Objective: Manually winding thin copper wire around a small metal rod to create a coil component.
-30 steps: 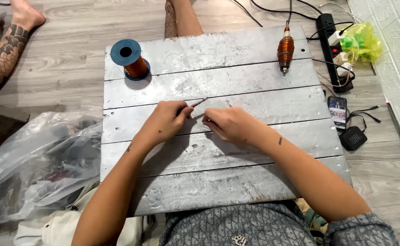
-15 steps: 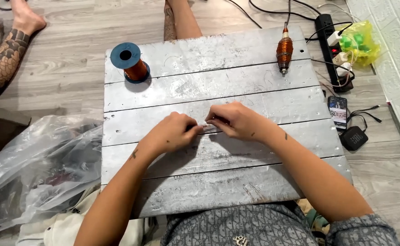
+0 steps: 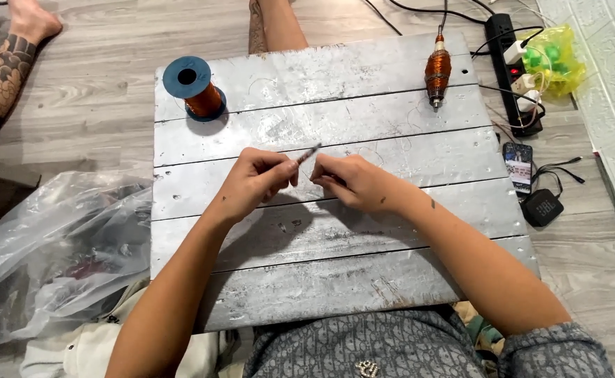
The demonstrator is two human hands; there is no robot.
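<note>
Two hands, left hand (image 3: 255, 180) and right hand (image 3: 353, 183), fingers pinched on a thin rod (image 3: 307, 154), mostly hidden.

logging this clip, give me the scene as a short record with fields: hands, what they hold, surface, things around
left hand: pinches a thin rod that points up and to the right
right hand: fingers closed right beside the rod's lower end, contact unclear
surface: grey plank board
on board: spool of copper wire with blue flanges, far left; copper-wound tool, far right
floor right: power strip, phone
floor left: clear plastic bag
</note>
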